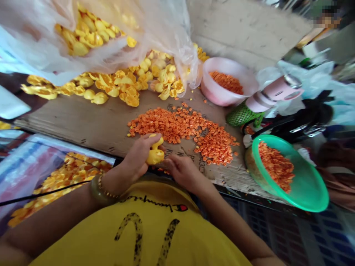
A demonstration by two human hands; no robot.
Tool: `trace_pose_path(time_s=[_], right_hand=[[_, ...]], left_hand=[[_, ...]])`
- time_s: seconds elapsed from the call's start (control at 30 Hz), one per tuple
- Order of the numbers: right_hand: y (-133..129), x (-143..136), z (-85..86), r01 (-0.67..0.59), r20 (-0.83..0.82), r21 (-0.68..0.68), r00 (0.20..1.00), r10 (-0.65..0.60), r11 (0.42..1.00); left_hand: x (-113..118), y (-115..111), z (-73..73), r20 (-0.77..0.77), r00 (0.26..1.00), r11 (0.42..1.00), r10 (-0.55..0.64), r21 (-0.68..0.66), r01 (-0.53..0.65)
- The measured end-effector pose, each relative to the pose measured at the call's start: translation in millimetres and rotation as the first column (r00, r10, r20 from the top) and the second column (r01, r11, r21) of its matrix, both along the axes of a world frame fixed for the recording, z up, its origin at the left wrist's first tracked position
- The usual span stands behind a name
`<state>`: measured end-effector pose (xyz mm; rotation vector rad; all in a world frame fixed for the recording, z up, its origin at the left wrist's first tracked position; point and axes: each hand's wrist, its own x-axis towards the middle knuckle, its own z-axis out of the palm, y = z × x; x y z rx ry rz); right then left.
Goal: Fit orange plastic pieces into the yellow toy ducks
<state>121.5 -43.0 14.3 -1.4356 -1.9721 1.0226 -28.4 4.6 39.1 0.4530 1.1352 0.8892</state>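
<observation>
My left hand point(135, 157) is wrapped round a yellow toy duck point(155, 156), a hollow-looking plastic piece with a rounded head and body. Close by on its right, my right hand point(181, 170) has its fingers pinched together near the duck; whatever they hold is too small or hidden to make out. Just beyond both hands, a heap of small orange plastic pieces point(169, 125) spreads over the cardboard point(91, 122), with a second clump point(217, 142) to the right.
Yellow pieces point(127, 87) spill from a clear plastic bag point(166, 26) at the back. A pink bowl point(209, 83) and a green basin point(310, 184) hold orange pieces. A pink tumbler point(277, 90) leans between them. Below left, a striped sack point(52, 162) holds more yellow pieces.
</observation>
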Motion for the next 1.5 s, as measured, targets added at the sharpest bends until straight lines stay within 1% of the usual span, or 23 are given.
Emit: trace_pose_path(time_s=[0.1, 0.17, 0.23, 0.27, 0.33, 0.43, 0.57, 0.67, 0.7, 0.73, 0.77, 0.8, 0.83, 0.87, 0.9, 0.93, 0.97, 1.03, 1.13, 1.23, 1.33, 1.4, 1.5], right_hand=[[-5.3, -7.7, -5.5, -0.032, -0.158, -0.127, 0.987, 0.011, 0.991], [-9.4, -9.3, -9.7, -0.06, -0.3, -0.26, 0.954, -0.021, 0.964], [-13.1, -8.5, -12.0, -0.073, -0.374, -0.342, 0.925, -0.064, 0.937], [-14.7, -7.7, -12.5, -0.069, -0.374, -0.35, 0.925, -0.071, 0.934], [-17.3, -5.8, -12.9, -0.053, -0.327, -0.319, 0.943, -0.057, 0.946], [-20.6, -5.6, -13.8, -0.041, -0.246, -0.28, 0.969, -0.03, 0.959], [-24.8, -7.4, -13.5, -0.034, -0.239, -0.285, 0.97, -0.036, 0.958], [-22.5, 7.3, -9.6, -0.056, -0.232, -0.305, 0.973, -0.017, 0.951], [-19.5, 18.0, -8.6, -0.036, -0.213, -0.29, 0.977, -0.028, 0.956], [-15.3, 31.2, -8.6, 0.033, -0.177, -0.248, 0.981, -0.079, 0.968], [-10.0, 46.1, -9.9, 0.129, -0.129, -0.171, 0.98, -0.153, 0.977], [-3.9, 61.5, -12.9, 0.297, -0.065, -0.052, 0.952, -0.3, 0.953], [2.4, 76.1, -17.5, 0.421, 0.005, 0.098, 0.906, -0.424, 0.902], [8.4, 88.7, -23.5, 0.463, 0.094, 0.217, 0.866, -0.491, 0.859], [13.5, 98.5, -30.3, 0.469, 0.19, 0.309, 0.822, -0.537, 0.827], [17.4, 105.0, -37.5, 0.435, 0.288, 0.368, 0.787, -0.546, 0.822], [20.0, 108.4, -44.3, 0.392, 0.376, 0.395, 0.757, -0.535, 0.831], [21.9, 107.6, -54.8, 0.32, 0.483, 0.41, 0.718, -0.501, 0.854], [21.5, 98.3, -60.3, 0.275, 0.509, 0.406, 0.724, -0.465, 0.872], [24.0, 90.4, -56.9, 0.252, 0.525, 0.374, 0.735, -0.428, 0.892], [29.2, 85.3, -51.1, 0.209, 0.567, 0.327, 0.736, -0.369, 0.921], [32.5, 83.1, -47.8, 0.238, 0.578, 0.302, 0.725, -0.375, 0.923], [36.3, 81.6, -45.7, 0.277, 0.568, 0.274, 0.726, -0.388, 0.921]], left_hand=[[1.4, -8.2, -1.4, -0.008, 1.0, 0.997, -0.023, 0.071, 0.023], [2.7, -12.7, -3.2, -0.014, 0.999, 0.992, -0.05, 0.117, 0.051], [4.9, -16.1, -4.3, -0.033, 0.997, 0.985, -0.072, 0.152, 0.076], [6.4, -17.4, -4.5, -0.047, 0.996, 0.983, -0.077, 0.163, 0.083], [9.8, -19.5, -4.8, -0.069, 0.995, 0.982, -0.076, 0.167, 0.087], [14.8, -21.4, -5.5, -0.067, 0.993, 0.985, -0.095, 0.139, 0.104], [19.0, -20.2, -7.1, -0.048, 0.99, 0.985, -0.132, 0.109, 0.136], [19.4, -14.6, -9.4, -0.004, 0.989, 0.989, -0.144, 0.039, 0.145], [18.8, -12.1, -10.6, 0.019, 0.991, 0.991, -0.135, -0.009, 0.135], [17.7, -9.6, -12.1, 0.039, 0.991, 0.99, -0.126, -0.062, 0.128], [16.3, -7.2, -13.8, 0.058, 0.991, 0.986, -0.123, -0.11, 0.129], [14.8, -5.2, -15.8, 0.072, 0.989, 0.98, -0.126, -0.146, 0.135], [13.2, -3.6, -18.0, 0.084, 0.987, 0.975, -0.137, -0.166, 0.149], [11.8, -2.6, -20.3, 0.093, 0.984, 0.971, -0.152, -0.173, 0.167], [10.7, -2.1, -22.7, 0.104, 0.981, 0.969, -0.162, -0.169, 0.178], [9.9, -2.0, -25.1, 0.115, 0.98, 0.97, -0.163, -0.162, 0.18], [9.4, -2.2, -27.2, 0.131, 0.978, 0.971, -0.161, -0.156, 0.18], [9.3, -2.7, -30.5, 0.156, 0.977, 0.975, -0.143, -0.148, 0.166], [10.0, -2.5, -32.7, 0.18, 0.973, 0.966, -0.147, -0.186, 0.181], [10.5, -1.7, -33.1, 0.216, 0.959, 0.945, -0.185, -0.229, 0.234], [10.0, -2.0, -33.0, 0.27, 0.944, 0.946, -0.189, -0.207, 0.248], [9.3, -3.2, -32.6, 0.275, 0.944, 0.947, -0.183, -0.207, 0.244], [8.1, -5.4, -32.3, 0.235, 0.958, 0.945, -0.166, -0.239, 0.223]])
